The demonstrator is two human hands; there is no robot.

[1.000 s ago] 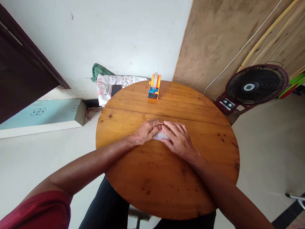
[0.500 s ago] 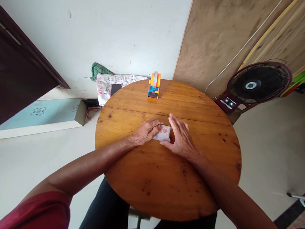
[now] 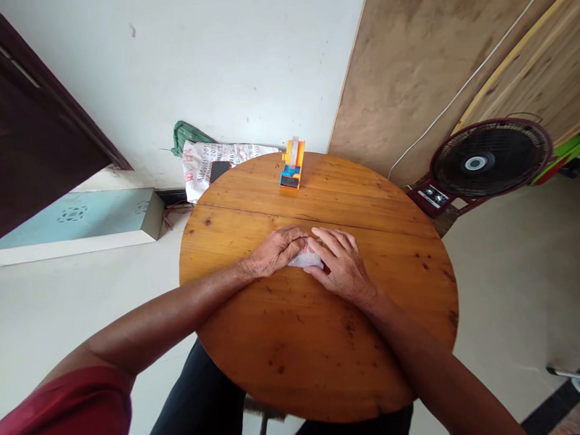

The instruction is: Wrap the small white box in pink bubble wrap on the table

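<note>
A small packet [image 3: 305, 260] in clear wrapping, with red print partly showing, lies on the round wooden table [image 3: 284, 332]. From its left side, my left hand [image 3: 278, 251] grips it with bent fingers. My right hand [image 3: 343, 265] is on the packet's right end, its index finger over the top and its thumb at the near edge. Both hands cover much of the packet, so its far side is hidden.
An orange and blue tape dispenser [image 3: 293, 170] stands near the table's far edge. Behind the table sits a printed white sack [image 3: 197, 163] against the wall. To the right is a dark fan [image 3: 488, 163]; a pale blue box [image 3: 75, 218] lies at left.
My right hand's raised fingers have come down and left onto the packet, covering its red print. My left hand stays almost in place.
</note>
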